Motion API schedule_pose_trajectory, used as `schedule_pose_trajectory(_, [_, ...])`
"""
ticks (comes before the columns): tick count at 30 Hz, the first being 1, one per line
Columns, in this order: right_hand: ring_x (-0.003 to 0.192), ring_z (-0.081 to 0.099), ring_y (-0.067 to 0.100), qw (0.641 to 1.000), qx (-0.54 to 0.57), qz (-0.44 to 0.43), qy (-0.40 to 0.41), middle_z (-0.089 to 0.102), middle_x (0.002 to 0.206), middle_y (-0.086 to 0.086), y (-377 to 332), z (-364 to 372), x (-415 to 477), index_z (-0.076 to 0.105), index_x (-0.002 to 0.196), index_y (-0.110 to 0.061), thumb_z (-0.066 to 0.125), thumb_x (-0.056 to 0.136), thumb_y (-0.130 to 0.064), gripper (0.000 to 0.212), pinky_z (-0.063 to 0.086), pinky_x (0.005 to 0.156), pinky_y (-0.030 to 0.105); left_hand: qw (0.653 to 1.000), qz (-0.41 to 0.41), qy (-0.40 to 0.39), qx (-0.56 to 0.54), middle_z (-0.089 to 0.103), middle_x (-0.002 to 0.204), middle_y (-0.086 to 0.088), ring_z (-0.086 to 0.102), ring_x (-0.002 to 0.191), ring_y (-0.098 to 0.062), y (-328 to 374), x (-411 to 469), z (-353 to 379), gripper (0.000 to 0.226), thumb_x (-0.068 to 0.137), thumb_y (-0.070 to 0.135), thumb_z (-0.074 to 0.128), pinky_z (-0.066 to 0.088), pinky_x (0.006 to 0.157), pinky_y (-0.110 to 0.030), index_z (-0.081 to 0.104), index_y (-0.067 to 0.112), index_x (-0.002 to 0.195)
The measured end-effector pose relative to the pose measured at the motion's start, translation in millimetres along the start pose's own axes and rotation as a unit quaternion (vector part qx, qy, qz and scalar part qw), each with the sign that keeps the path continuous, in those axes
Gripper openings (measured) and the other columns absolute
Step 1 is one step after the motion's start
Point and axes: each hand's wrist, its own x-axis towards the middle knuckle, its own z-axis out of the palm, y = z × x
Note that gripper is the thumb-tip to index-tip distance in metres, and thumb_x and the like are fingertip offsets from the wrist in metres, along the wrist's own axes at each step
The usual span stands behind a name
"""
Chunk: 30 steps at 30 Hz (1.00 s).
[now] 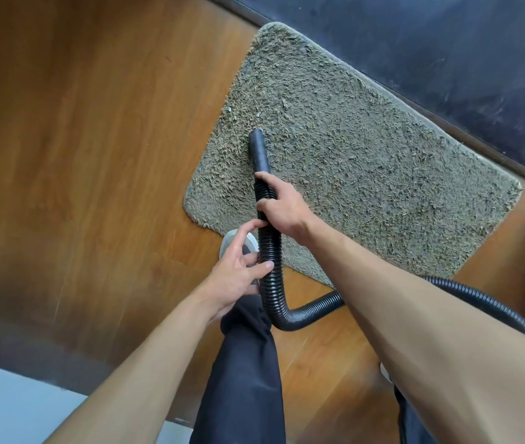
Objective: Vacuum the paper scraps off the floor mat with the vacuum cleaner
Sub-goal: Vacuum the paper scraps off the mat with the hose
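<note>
Trouser leg [242,363], dark, fills the near centre, w/ both bare forearms reaching out over it. L hand [238,267] holds the corrugated hose [270,283] loosely: thumb laid across the ribs, forefinger stretched up along its side, other fingers tucked behind. Under that hand a pale shoe [232,240] sits at the near edge of the floor mat [367,187]. Hose bends sharply by the knee, then runs off to the right; vacuum body not in view. Further up, R hand [283,209] is wrapped firmly round the hose just behind the rigid black nozzle [259,152], whose tip is down on the shaggy grey pile near the mat's left side. Beyond the tip, two small pale paper scraps [228,109] lie near the mat's left edge; most of the pile looks clear, so prob. late in the job. Wood floor [78,155] surrounds the mat, dark strip [447,43] at its far side. Risks: long pile could get sucked against the nozzle mouth and choke suction; a sideways sweep could flick the edge scrap onto the wood; the tight bend might kink if pulled; hose looped by the leg could snag a step.
</note>
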Motion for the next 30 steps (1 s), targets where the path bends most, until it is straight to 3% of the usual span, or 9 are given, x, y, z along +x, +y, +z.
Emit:
schedule_pose_trajectory(8, [0.085,0.06,0.02,0.999,0.023,-0.003,0.038,0.065,0.104,0.005,9.2,-17.1,0.8,0.052,0.138,-0.037,0.048,0.07,-0.024,0.069,0.054,0.092,0.05,1.0,0.006,-0.016,0.012,0.066,0.106,-0.016,0.061,0.098,-0.03,9.1,11.5,19.6,0.062,0.098,-0.002,0.056,0.05,0.092,-0.06,0.045,0.055,0.12])
schedule_pose_trajectory(14, [0.096,0.065,0.027,0.997,0.033,-0.006,0.071,0.066,0.107,0.004,7.7,-25.5,5.4,0.051,0.138,-0.038,0.053,0.077,-0.021,0.064,0.052,0.094,0.05,0.999,0.015,-0.02,0.026,0.067,0.103,-0.012,0.061,0.094,-0.024,16.4,18.5,16.0,0.062,0.098,0.0,0.056,0.055,0.08,-0.043,0.042,0.049,0.133])
schedule_pose_trajectory(22, [0.099,0.064,0.023,0.998,-0.001,-0.017,0.052,0.066,0.116,0.005,-2.3,-11.7,14.2,0.05,0.141,-0.034,0.056,0.082,-0.016,0.062,0.051,0.098,0.043,1.0,0.02,-0.012,0.005,0.064,0.101,-0.017,0.059,0.094,-0.029,15.0,13.7,-3.3,0.06,0.097,-0.001,0.057,0.053,0.084,-0.051,0.045,0.049,0.128])
schedule_pose_trajectory(26, [0.105,0.063,0.026,0.998,-0.044,-0.043,0.015,0.066,0.122,0.007,-19.7,0.2,21.5,0.048,0.143,-0.033,0.053,0.078,-0.02,0.066,0.05,0.1,0.044,0.999,0.041,0.028,-0.019,0.064,0.114,-0.032,0.063,0.106,-0.048,14.3,6.9,-8.3,0.062,0.097,-0.003,0.058,0.046,0.092,-0.067,0.044,0.048,0.129])
schedule_pose_trajectory(30, [0.114,0.061,0.027,0.993,-0.09,-0.066,-0.026,0.062,0.131,0.008,-39.3,7.1,30.8,0.048,0.145,-0.03,0.056,0.083,-0.013,0.064,0.048,0.103,0.043,0.996,0.049,0.05,-0.047,0.066,0.119,-0.027,0.058,0.115,-0.052,15.7,3.0,-17.6,0.064,0.097,-0.002,0.057,0.045,0.096,-0.07,0.042,0.05,0.131])
